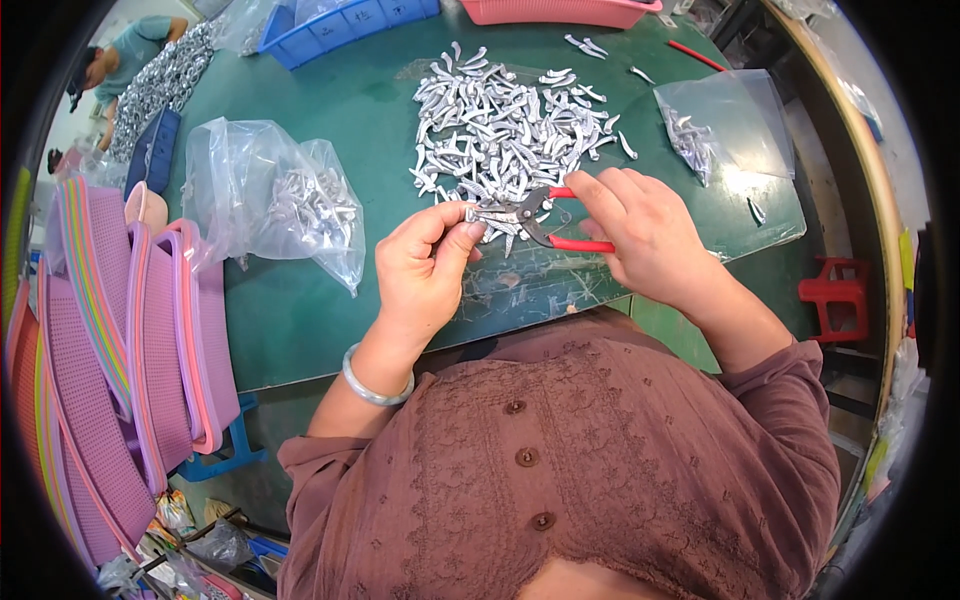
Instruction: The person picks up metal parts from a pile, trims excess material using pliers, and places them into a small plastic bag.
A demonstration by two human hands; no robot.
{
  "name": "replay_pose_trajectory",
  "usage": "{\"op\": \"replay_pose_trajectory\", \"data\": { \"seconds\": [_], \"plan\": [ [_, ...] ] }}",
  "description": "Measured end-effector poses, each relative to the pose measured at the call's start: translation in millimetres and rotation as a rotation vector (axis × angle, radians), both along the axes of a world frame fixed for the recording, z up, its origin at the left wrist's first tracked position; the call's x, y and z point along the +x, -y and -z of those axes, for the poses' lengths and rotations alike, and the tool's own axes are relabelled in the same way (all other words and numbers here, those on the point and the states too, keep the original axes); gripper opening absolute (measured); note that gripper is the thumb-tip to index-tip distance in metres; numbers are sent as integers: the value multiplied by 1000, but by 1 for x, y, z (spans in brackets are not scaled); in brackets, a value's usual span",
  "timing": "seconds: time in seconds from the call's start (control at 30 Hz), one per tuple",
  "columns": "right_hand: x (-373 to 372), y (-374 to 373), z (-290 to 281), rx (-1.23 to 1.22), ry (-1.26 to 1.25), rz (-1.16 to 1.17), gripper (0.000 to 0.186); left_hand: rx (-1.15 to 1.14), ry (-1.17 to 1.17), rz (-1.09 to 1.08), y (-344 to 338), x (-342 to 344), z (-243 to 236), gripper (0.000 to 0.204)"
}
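Observation:
My right hand is closed round the red handles of a pair of pliers, whose dark jaws point left. Pinched between the thumb and fingers of my left hand is a small silver metal part, right at the tips of the jaws. My fingers cover much of that part. Just beyond both hands, a heap of small curved silver metal parts spreads over the green table.
Left on the table stands a clear plastic bag of silver parts; another bag lies right. A blue bin and a pink bin sit at the back. Purple baskets stack at left. A red stool stands right. Another person is far left.

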State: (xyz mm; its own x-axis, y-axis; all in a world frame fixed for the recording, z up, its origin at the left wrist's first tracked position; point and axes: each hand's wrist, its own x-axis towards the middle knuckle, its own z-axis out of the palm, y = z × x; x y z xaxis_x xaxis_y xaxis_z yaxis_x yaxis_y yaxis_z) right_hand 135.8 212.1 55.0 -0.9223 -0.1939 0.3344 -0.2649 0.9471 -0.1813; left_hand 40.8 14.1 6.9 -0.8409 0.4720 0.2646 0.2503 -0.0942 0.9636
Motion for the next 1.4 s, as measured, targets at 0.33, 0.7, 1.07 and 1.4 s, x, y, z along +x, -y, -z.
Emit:
{"op": "replay_pose_trajectory", "data": {
  "seconds": [0.33,0.7,1.07,1.4],
  "plan": [
    [0,0,-4,95,-57,-7,41,-93,-36,35,3,1,-4,12],
    [3,8,-6,87,31,43,39,-33,-7,-31,-2,2,-1,12],
    [-2,2,-4,-35,153,22,39,18,-22,-11,-2,-6,1,9],
    [-2,5,-5,-80,64,-2,43,32,-138,-102,0,-7,5,9]
  ]
}}
